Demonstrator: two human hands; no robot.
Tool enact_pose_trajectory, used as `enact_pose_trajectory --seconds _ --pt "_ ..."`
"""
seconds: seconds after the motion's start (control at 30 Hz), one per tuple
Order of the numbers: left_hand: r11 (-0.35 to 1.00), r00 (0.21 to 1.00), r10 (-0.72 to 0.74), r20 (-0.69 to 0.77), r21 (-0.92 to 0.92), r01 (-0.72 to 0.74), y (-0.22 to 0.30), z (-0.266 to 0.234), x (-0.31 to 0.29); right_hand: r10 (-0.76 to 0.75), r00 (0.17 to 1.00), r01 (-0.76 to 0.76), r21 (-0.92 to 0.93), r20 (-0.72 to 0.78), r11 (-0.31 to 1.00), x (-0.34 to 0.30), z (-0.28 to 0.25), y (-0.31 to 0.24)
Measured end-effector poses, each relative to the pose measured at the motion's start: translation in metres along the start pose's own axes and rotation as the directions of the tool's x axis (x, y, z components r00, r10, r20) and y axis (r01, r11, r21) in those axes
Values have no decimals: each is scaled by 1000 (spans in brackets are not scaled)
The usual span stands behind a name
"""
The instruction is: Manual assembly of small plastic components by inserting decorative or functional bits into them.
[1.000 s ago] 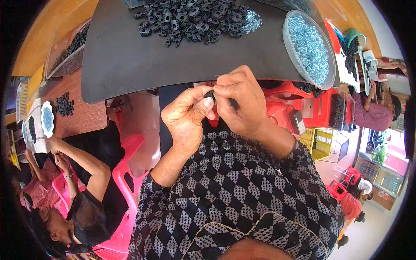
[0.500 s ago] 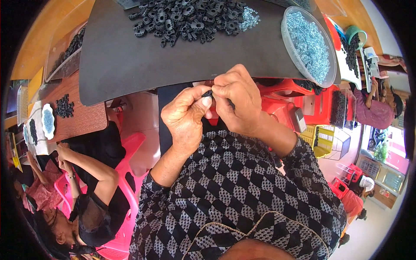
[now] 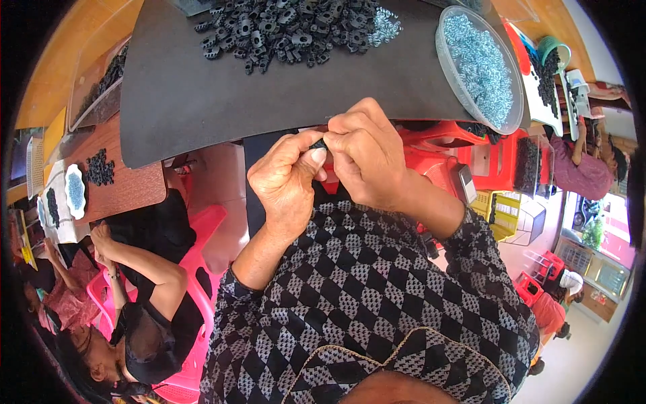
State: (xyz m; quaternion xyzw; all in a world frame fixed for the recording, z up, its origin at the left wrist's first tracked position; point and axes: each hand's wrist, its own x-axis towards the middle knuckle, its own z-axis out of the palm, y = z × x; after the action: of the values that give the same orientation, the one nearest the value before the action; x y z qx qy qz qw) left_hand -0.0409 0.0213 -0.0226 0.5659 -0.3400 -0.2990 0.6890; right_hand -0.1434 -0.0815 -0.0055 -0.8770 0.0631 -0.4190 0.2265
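Just off the near edge of the dark table, my left hand (image 3: 286, 172) pinches a small black plastic part (image 3: 319, 144) between thumb and forefinger. My right hand (image 3: 367, 151) is closed against the same part, its fingertips meeting those of the left; whether it also grips something smaller is hidden. Farther off on the table lies a heap of black plastic parts (image 3: 289, 34), with a little pile of small shiny bluish metal pieces (image 3: 385, 27) at its right. A round clear tub (image 3: 517, 111) of the same pieces stands at the table's right edge.
The dark tabletop (image 3: 202, 101) spans the far side. To the left, a co-worker (image 3: 145, 276) sits on a pink chair (image 3: 202, 283) by a brown table (image 3: 138, 192) with black parts on it. Red plastic stools (image 3: 431, 168) and a yellow crate (image 3: 501, 229) stand at my right.
Both hands stay together at the black part, with only a slight shift of the fingers. The whole view has moved a little; nothing has been let go.
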Motion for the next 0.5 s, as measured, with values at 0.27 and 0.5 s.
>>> enact_pose_trajectory --seconds 0.27,0.5 --pt "961 997 -80 5 -265 78 1 -1 3 196 979 -185 173 -47 967 2 -5 -3" --pt "948 985 -173 24 -267 173 2 -4 5 106 993 -103 59 -53 993 0 -2 -3"
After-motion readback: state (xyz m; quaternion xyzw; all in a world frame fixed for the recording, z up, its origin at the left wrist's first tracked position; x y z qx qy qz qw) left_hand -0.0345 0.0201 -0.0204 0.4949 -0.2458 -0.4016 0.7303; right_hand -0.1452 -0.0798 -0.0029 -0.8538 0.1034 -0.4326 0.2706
